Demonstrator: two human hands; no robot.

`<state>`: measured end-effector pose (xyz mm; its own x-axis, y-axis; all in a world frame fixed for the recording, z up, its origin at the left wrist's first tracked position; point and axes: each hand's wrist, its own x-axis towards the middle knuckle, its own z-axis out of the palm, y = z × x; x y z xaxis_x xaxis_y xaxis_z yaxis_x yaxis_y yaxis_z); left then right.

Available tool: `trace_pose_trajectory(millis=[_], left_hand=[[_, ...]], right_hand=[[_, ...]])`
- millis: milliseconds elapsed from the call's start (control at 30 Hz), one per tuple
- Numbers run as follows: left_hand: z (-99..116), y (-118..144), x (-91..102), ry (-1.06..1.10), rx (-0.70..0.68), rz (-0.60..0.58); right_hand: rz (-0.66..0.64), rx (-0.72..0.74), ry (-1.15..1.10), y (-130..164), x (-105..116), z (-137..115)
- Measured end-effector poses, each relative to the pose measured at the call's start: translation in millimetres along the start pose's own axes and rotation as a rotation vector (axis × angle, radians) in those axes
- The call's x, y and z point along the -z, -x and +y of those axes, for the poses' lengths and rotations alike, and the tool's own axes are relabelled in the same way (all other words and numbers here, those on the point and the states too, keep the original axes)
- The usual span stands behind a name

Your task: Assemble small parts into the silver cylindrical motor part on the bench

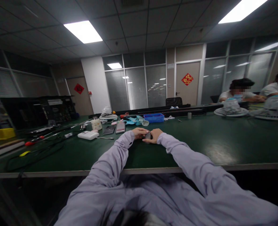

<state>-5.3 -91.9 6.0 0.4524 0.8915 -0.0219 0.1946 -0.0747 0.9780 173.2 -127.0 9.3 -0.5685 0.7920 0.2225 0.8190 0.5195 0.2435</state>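
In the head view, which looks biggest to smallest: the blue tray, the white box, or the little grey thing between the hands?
1. Blue tray, though it lies farther away.
2. White box, looks nearly as big; unsure.
3. Small grey part, held between left hand and right hand.

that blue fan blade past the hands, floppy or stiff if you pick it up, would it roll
The fan blade looks like thin moulded plastic, so probably light and slightly flexible. Its spread vanes lie on the table, so it likely slides rather than rolls.
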Motion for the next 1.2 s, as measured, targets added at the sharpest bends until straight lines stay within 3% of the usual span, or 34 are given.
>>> trace_pose_trajectory(millis=[233,433,633,867,1200], left_hand=[[2,2,1.6,-0.052,-0.044,0.089],[5,10,18.0,-0.159,-0.090,0.160],[-6,19,31.8,-0.324,-0.041,0.085],[-11,17,24.6,-0.472,-0.012,-0.020],[-7,20,20.0,-0.498,-0.032,0.013]], right_hand=[[-0.042,0.008,-0.040,4,1,1],[-0.049,-0.026,-0.078,8,2,0],[-0.059,-0.028,-0.077,10,2,-1],[-0.092,-0.057,-0.057,12,1,0],[-0.087,-0.065,-0.081,11,2,-1]])
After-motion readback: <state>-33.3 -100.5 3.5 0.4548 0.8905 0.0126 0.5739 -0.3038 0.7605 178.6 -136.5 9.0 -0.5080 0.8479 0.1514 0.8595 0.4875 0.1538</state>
